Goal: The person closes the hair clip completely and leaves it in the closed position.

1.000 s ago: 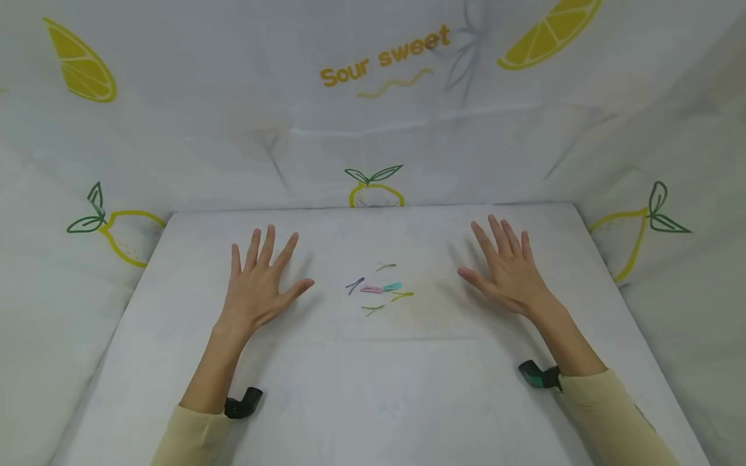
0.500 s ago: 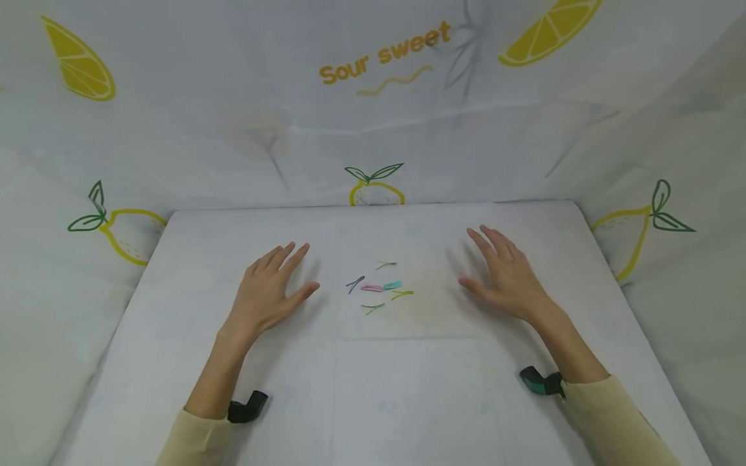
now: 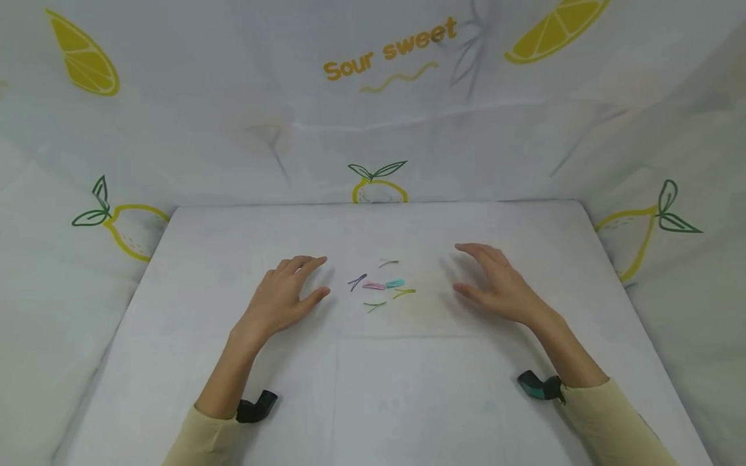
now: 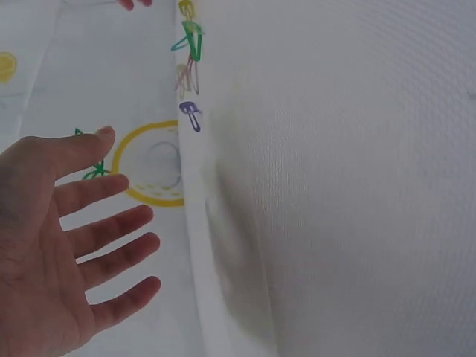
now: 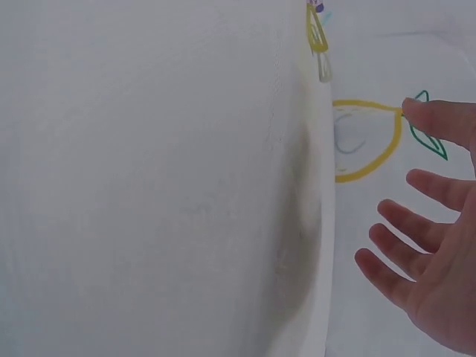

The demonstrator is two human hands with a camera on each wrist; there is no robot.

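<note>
Several snap hair clips lie loosely grouped mid-table: a purple clip [image 3: 357,282], a pink clip [image 3: 374,286], a turquoise clip [image 3: 395,283], a yellow clip [image 3: 404,293], a green clip [image 3: 375,306] and a pale beige clip [image 3: 388,263]. To their left hovers my left hand [image 3: 285,294], fingers loosely bent, its thumb and index apart, holding nothing; the purple clip is nearest to it. On the other side my right hand [image 3: 498,285] is held over the table, fingers relaxed and nothing in them. Both wrist views show spread, bare fingers.
A white cloth covers the table [image 3: 408,401]. Behind and beside it hang white sheets printed with lemons and words. A dark wrist camera [image 3: 258,408] sits at the left cuff and another camera [image 3: 539,386] at the right cuff.
Both hands have gone from flat and spread to loosely bent. The left hand has moved right, closer to the clips; the right fingers have tipped inward. The clips stay where they were.
</note>
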